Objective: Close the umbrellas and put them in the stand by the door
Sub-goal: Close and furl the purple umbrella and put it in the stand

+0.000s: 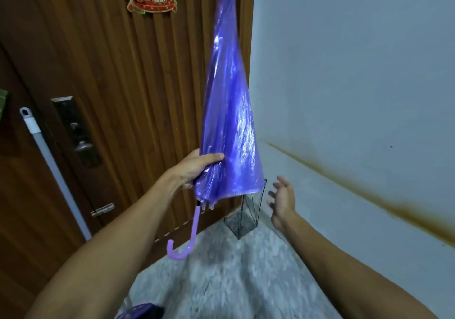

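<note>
A purple translucent umbrella (pixel 227 121) is folded shut and held tip-up in front of the door, its hooked lilac handle (pixel 188 237) hanging below. My left hand (pixel 197 168) is shut on the lower edge of its canopy. My right hand (pixel 283 200) hovers to the right of the umbrella with fingers spread and nothing in it. A black wire umbrella stand (pixel 243 217) sits on the floor in the corner between door and wall, partly hidden behind the canopy.
The brown wooden door (pixel 110 72) with a lock plate (pixel 76 131) fills the left. A white pole (pixel 49 161) leans against it. A grey wall (pixel 357 84) with a brown stain stands on the right. A dark purple object (pixel 140 311) shows at the bottom edge.
</note>
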